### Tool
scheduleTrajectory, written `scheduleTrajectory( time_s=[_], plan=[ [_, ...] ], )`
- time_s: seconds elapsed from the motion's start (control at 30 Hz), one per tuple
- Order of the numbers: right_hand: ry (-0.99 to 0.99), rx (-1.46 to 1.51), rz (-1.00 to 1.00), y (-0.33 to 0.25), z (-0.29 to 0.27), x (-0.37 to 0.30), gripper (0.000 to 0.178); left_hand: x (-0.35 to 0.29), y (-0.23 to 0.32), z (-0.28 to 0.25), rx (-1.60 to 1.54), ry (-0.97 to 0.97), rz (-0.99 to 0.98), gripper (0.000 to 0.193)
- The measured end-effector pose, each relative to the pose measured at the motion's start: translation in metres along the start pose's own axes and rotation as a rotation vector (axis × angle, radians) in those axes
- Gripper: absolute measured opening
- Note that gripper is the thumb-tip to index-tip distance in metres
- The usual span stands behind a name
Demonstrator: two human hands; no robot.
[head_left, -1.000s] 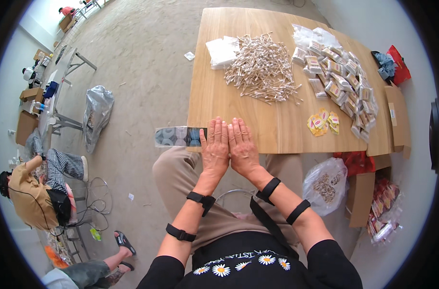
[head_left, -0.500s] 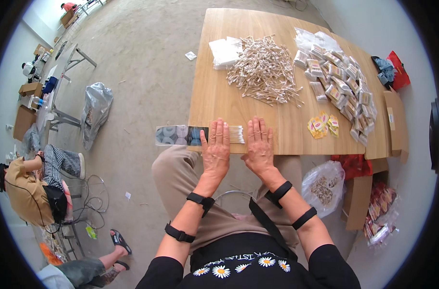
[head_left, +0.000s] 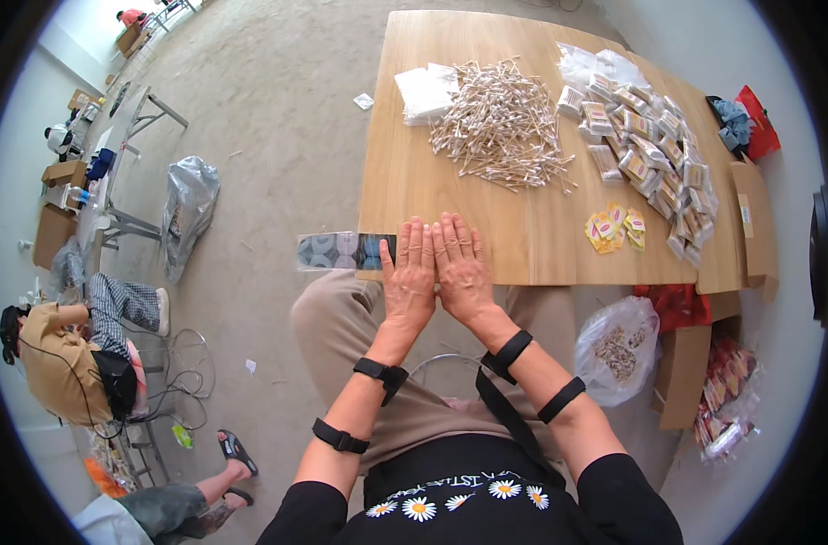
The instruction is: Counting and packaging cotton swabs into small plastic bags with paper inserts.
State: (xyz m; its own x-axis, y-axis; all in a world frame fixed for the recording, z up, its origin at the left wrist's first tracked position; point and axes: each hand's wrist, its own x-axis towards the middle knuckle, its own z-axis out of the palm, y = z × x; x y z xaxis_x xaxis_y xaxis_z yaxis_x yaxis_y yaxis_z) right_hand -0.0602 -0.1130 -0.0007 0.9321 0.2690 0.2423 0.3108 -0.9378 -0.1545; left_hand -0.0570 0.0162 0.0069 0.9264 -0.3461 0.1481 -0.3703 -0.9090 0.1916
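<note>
My left hand (head_left: 408, 280) lies flat at the table's near edge, fingers stretched forward. Right beside it rests my right hand (head_left: 465, 278), also flat, its index finger side against the left hand. The row of cotton swabs is now hidden under or between them; just a small white tip shows near the fingertips. Next to my left thumb, a dark patterned plastic strip (head_left: 330, 252) reaches past the table's left edge. Beyond the hands spreads a large heap of loose cotton swabs (head_left: 505, 127), with a stack of clear plastic bags (head_left: 423, 94) at its left.
Filled swab packs (head_left: 650, 150) are heaped on the table's right side, near small yellow cards (head_left: 615, 227). Below the edge hang a clear bag of swabs (head_left: 618, 350) and a cardboard box (head_left: 682, 377). A co-worker (head_left: 64, 363) sits at the left.
My right hand has slid left until it meets my left hand, covering the swab row that showed between them. The left hand has stayed nearly in place.
</note>
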Motion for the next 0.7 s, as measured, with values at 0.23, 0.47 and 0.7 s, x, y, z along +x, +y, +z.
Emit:
scheduleTrajectory(
  time_s=[0.23, 0.47, 0.7],
  plan=[
    [-0.048, 0.015, 0.015, -0.006, -0.007, 0.003, 0.100, -0.003, -0.016, -0.002, 0.065, -0.038, -0.117, 0.097],
    [-0.020, -0.004, 0.021, -0.005, -0.002, 0.004, 0.094, -0.002, -0.012, -0.005, 0.049, -0.022, -0.088, 0.094],
    [0.040, 0.027, 0.016, -0.002, 0.000, 0.003, 0.079, -0.031, -0.002, -0.032, -0.234, 0.098, -0.114, 0.075]
  ],
)
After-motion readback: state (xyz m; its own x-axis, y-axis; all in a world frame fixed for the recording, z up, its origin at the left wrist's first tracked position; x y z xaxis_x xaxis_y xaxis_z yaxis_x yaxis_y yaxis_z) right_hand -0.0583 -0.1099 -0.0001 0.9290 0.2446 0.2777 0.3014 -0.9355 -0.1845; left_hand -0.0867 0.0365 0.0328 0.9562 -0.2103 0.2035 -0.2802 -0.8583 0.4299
